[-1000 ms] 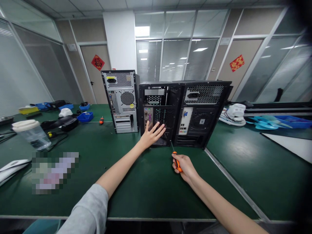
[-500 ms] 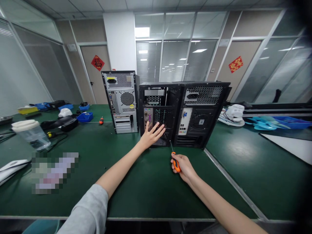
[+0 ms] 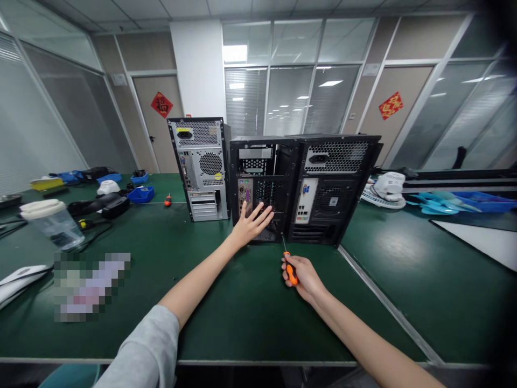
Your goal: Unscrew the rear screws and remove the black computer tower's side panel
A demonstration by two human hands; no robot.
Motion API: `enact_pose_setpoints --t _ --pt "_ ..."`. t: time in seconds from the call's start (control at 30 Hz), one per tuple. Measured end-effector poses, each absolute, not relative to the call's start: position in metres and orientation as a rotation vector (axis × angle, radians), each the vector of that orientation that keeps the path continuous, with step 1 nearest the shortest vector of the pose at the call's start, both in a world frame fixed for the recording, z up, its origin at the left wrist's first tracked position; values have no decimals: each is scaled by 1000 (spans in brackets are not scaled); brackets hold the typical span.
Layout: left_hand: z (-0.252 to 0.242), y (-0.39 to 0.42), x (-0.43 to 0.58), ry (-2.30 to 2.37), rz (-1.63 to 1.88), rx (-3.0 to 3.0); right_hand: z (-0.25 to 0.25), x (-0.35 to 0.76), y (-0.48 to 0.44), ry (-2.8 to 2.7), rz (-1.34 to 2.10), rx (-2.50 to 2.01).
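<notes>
Three computer towers stand with their backs towards me. My left hand lies with spread fingers against the lower back of the middle black computer case. In my right hand is an orange-and-black screwdriver, gripped round its handle. Its thin shaft points up at the lower right corner of the middle case, where the tip appears to meet the edge; a screw there is too small to make out. On the right stands another black computer tower; a silver-backed tower is on the left.
On the green table at left are a plastic cup, a blue tray, cables and a second orange screwdriver. Right of the towers lie a white object and a blue tray. A metal strip crosses the tabletop.
The screwdriver handle has turned and shifted very slightly in my right hand. My left hand keeps its place on the case.
</notes>
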State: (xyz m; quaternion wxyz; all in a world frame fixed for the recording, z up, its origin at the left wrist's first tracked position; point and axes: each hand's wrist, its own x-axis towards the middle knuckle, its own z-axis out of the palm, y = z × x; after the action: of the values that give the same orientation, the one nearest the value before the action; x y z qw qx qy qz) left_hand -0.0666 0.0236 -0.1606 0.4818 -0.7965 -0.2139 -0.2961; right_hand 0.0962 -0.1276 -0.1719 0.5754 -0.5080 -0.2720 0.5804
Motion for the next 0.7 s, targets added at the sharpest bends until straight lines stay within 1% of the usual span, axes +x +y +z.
enact_pose_setpoints --t 0.7 --pt "-160 23 -67 -525 -713 -1946 -164 94 -130 -529 1447 -1210"
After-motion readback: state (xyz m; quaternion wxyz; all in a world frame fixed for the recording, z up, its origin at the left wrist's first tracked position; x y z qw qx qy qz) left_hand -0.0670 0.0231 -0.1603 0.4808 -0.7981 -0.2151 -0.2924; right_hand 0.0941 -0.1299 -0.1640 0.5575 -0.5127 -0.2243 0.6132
